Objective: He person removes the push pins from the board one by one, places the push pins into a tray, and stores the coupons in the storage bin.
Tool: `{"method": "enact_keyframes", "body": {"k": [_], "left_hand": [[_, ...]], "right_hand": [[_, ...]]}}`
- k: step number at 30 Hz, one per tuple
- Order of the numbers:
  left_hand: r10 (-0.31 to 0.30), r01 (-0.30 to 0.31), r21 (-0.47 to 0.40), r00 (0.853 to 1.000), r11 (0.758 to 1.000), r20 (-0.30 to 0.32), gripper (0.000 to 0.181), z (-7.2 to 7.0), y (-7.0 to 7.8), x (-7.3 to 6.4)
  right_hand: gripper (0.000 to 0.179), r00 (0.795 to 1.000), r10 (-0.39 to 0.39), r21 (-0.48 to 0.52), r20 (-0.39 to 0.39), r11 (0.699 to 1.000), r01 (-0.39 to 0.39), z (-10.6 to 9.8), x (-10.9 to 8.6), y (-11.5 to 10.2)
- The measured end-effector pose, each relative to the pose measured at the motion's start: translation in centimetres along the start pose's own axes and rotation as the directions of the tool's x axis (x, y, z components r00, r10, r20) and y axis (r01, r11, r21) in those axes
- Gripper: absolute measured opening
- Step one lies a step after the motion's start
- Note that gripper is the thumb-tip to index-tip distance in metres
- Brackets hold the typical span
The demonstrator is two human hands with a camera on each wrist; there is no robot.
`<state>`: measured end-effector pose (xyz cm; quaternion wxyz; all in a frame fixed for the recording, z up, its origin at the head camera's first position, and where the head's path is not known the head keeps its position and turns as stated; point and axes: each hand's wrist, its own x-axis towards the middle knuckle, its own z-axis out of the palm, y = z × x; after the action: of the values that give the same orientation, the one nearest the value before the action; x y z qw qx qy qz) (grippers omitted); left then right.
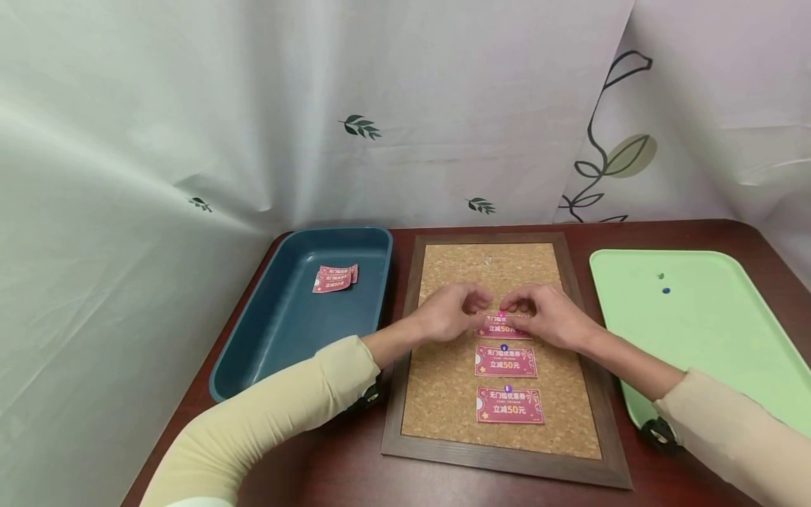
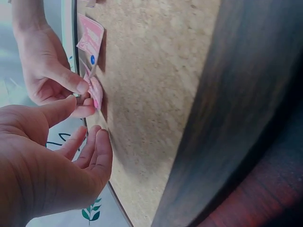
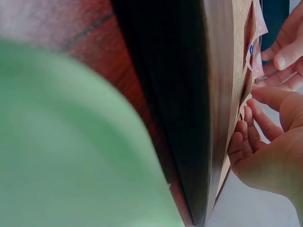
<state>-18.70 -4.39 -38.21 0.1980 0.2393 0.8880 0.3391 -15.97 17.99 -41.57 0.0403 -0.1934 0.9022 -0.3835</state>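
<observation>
Three pink paper coupons run in a column down a framed cork board [image 1: 443, 401]. At the top coupon [image 1: 494, 331], a pink pushpin [image 1: 501, 314] stands at its upper edge. My right hand [image 1: 552, 317] has its forefinger right at this pin and its thumb over the coupon's right side, the two tips apart. Across from it, my left hand [image 1: 446, 312] is beside the coupon's left edge, fingers loosely bent and spread. Below are the middle coupon [image 1: 505, 364] with a blue pushpin [image 1: 504, 347] and the bottom coupon [image 1: 510, 408] with a purple pushpin [image 1: 508, 388].
To the left, a deep blue tray [image 1: 279, 345] contains a few more coupons [image 1: 334, 279]. A light green tray [image 1: 690, 331] at the right bears a blue pushpin [image 1: 666, 290] and a small green one [image 1: 660, 276]. Behind the reddish-brown table [image 1: 342, 465] hangs a pale leaf-patterned sheet [image 1: 431, 141].
</observation>
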Motion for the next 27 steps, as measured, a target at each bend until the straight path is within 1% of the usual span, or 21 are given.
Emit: {"method": "enact_keyframes", "body": {"k": [8,12,20,27], "left_hand": [[0.003,-0.004,-0.03,1.0,1.0,-0.011,0.038,0.2,-0.7,0.2],[0.006,-0.007,-0.035,1.0,0.999,-0.022,0.034,0.4,-0.9,0.3],[0.02,-0.02,-0.008,0.999,1.0,-0.031,0.027,0.5,-1.1,0.5],[0.037,-0.036,0.037,0.999,0.999,-0.033,0.023,0.6,-1.3,0.8]], "right_hand": [[0.017,1.0,0.013,0.016,0.0,1.0,-0.013,0.1,0.2,-0.1],[0.017,1.0,0.022,0.016,-0.002,1.0,-0.022,0.2,0.3,-0.1],[0.014,1.0,0.031,0.019,-0.003,0.999,-0.031,0.3,0.4,-0.1],[0.012,0.998,0.055,0.032,0.02,0.998,-0.056,0.2,0.6,-0.1]]}}
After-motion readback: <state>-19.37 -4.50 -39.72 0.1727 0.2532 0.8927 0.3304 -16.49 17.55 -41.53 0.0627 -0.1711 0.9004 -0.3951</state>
